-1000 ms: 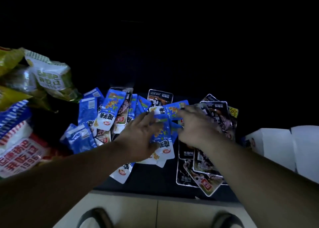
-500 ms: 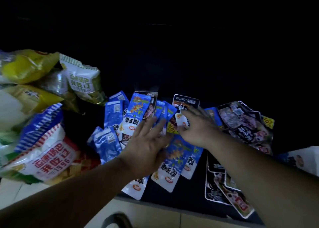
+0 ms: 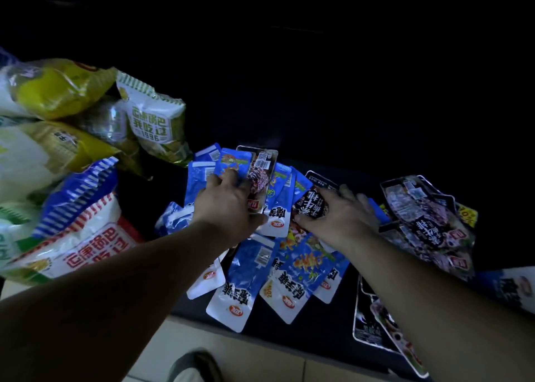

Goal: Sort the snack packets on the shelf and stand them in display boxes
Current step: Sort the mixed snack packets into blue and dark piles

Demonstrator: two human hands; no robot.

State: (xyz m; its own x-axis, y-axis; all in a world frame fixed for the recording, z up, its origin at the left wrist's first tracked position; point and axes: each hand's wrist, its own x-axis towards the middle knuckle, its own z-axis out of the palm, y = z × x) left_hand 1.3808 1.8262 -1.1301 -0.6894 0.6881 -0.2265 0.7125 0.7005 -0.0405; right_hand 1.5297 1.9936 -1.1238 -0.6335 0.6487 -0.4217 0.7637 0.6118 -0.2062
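left hand (image 3: 228, 205): fingers spread flat on glossy blue packets (image 3: 246, 269) | right hand (image 3: 338, 216): pinches flat black packet (image 3: 312, 205)

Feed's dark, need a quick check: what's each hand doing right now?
Left hand: open, fingers flat on the blue packets.
Right hand: pinching a black packet.
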